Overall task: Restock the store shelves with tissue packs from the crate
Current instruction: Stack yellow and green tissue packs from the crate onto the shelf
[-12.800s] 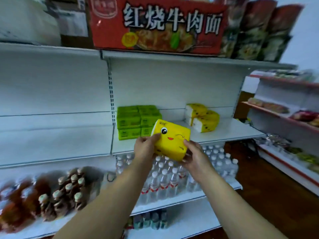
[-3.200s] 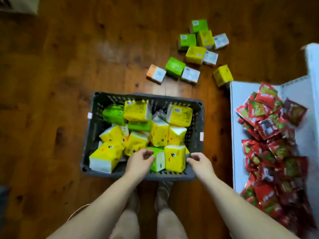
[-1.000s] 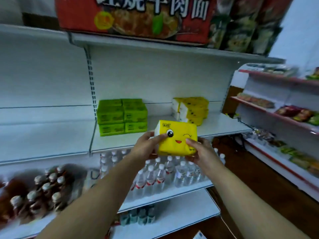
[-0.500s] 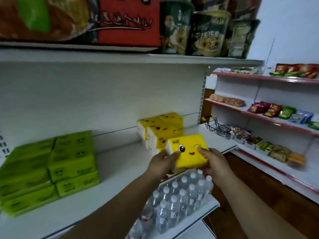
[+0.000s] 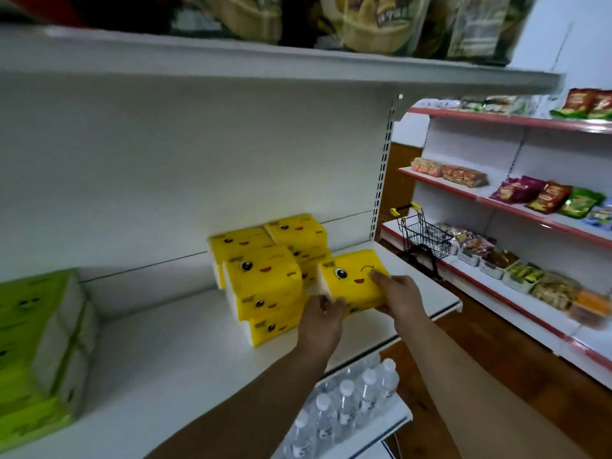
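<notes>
Head view showed both hands closed on one yellow pack [image 5: 351, 279], held flat with its printed face up, just right of the yellow stack [image 5: 265, 276] on the white shelf [image 5: 185, 352]. The left hand [image 5: 321, 321] gripped the pack's near corner on the stack side, and the right hand [image 5: 399, 294] held the far side from the stack, fingers laid over the printed face. Whether the pack's underside touched the shelf or hung just above it could not be told. Green packs [image 5: 36, 342] sat well left of the stack, and bottles [image 5: 347, 405] stood on the shelf below it, to the right. The pack looked light and soft, a film wrap over paper that would give under pressure, so a hard squeeze would likely dent it. The glossy film looked somewhat slippery, which favoured a hold on two opposite sides with the fingers spread, rather than a pinch at one edge. Being soft, it would probably settle square if slid against the stack's side and pressed lightly from the top. The stack looked slightly uneven, so a firm shove against it might tip the upper packs.
</notes>
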`<state>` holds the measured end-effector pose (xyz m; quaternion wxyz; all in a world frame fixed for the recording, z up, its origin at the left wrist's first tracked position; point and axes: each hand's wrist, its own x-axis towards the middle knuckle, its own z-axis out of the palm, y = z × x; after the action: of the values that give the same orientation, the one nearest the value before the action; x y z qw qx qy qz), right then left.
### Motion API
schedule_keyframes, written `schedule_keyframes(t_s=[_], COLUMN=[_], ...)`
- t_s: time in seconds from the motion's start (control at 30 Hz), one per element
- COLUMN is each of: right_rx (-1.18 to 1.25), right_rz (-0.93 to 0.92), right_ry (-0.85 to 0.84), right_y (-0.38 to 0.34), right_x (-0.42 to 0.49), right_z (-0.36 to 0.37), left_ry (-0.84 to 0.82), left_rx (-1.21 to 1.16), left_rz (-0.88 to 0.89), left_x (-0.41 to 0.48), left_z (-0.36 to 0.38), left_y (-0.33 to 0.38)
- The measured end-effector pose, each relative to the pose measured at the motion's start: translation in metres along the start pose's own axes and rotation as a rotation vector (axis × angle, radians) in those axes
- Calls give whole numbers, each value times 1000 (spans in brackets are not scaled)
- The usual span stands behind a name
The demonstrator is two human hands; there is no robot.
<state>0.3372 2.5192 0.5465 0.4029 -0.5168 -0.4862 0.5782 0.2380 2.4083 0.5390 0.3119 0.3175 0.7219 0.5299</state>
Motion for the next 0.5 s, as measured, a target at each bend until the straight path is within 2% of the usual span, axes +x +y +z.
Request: schedule_keyframes(t_s=[0.1,0.23,0.33,0.5], right_rx=[-17,-158,-364,-432], right_rz=[41,22,-71,-166], right_ry=[-64,-177,-188,-158], right_y=[4,9,10,16], right_x=[20,36,44,45], right_z=[5,9,6,13], left_ry=[-21,73,170,196], left_rx=[89,206,277,268], left_rz=[-5,79,183,311], left_x=[13,11,-3,-15], left_z=[11,13,11,18], left_y=[-8,-15,-23,-32])
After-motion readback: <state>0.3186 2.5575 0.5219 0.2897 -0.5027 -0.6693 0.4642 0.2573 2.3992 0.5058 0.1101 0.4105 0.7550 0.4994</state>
